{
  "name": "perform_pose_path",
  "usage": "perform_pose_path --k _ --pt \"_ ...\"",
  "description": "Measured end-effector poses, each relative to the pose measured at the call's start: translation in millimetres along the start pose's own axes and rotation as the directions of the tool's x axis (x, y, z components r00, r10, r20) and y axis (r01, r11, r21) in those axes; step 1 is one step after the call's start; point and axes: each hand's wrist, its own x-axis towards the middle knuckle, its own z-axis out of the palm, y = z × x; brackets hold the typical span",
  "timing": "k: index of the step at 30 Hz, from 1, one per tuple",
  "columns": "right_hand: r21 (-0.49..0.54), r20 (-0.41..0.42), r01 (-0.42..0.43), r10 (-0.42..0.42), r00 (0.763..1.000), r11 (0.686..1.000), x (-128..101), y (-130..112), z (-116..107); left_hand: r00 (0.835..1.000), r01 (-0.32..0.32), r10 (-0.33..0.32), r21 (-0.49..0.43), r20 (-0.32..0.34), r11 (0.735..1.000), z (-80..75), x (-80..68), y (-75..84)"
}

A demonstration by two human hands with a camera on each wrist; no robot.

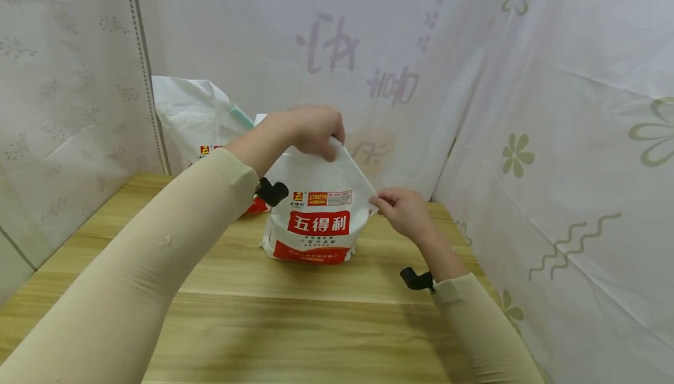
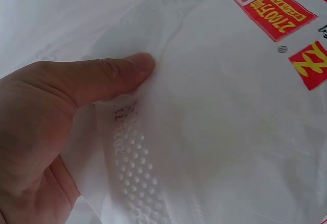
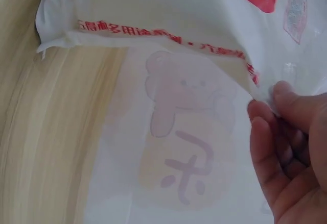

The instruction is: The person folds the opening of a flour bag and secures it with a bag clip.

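A white flour bag (image 1: 316, 173) with red printed panels stands upright on the wooden table, in front of me. My left hand (image 1: 318, 129) reaches across and pinches its upper part. In the left wrist view, the thumb of that left hand (image 2: 46, 101) lies over the thin film beside a strip of raised dots (image 2: 135, 157). My right hand (image 1: 402, 211) pinches the bag's right edge and draws it out to a point. From the right wrist, the right hand (image 3: 291, 147) has thumb and fingertips on the bag's edge, beside its red side print (image 3: 168, 35).
A second white bag (image 1: 184, 103) with similar print stands behind at the left, with a teal strip (image 1: 241, 116) near its top. White patterned curtains (image 1: 379, 21) hang at the back and both sides. The wooden table (image 1: 295, 325) extends toward me.
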Motion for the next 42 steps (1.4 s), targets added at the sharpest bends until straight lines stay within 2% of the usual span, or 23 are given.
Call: perform_pose_path --k 4,7,11,15,22,29,34,42 --pt "0.013 -0.033 0.034 -0.034 0.999 0.999 -1.2 5.1 4.7 1.0 0.0 -0.001 -0.035 -0.016 0.999 3.5 0.1 -4.7" --pt "0.064 -0.036 0.055 -0.052 0.998 0.996 -2.2 10.5 5.2 1.0 0.004 -0.005 -0.075 -0.02 0.997 2.0 -0.5 -7.1" --pt "0.127 -0.03 0.041 -0.037 0.999 0.991 -3.2 15.6 6.9 1.0 -0.02 0.018 -0.092 -0.02 0.996 1.0 -2.5 -9.9" --pt "0.118 -0.021 0.024 -0.022 1.0 0.993 -1.2 17.1 7.1 0.999 -0.043 0.041 -0.082 -0.029 0.996 2.9 -5.4 -12.9" --pt "0.192 0.026 -0.016 0.011 1.0 0.981 -7.0 28.5 -6.0 0.997 -0.058 0.054 -0.072 -0.057 0.996 11.2 -8.4 -18.4" --pt "0.054 0.029 -0.137 0.135 0.99 0.989 -25.6 69.4 -36.4 0.996 -0.068 0.063 -0.073 -0.067 0.995 13.8 -8.4 -18.2" --pt "-0.021 0.068 -0.227 0.228 0.971 0.974 -41.6 110.2 -47.7 0.996 -0.066 0.061 -0.078 -0.064 0.995 13.8 -8.8 -18.1" --pt "-0.103 0.135 -0.344 0.356 0.925 0.933 -63.9 162.7 -55.0 0.996 -0.065 0.061 -0.075 -0.059 0.995 14.2 -8.0 -19.6"
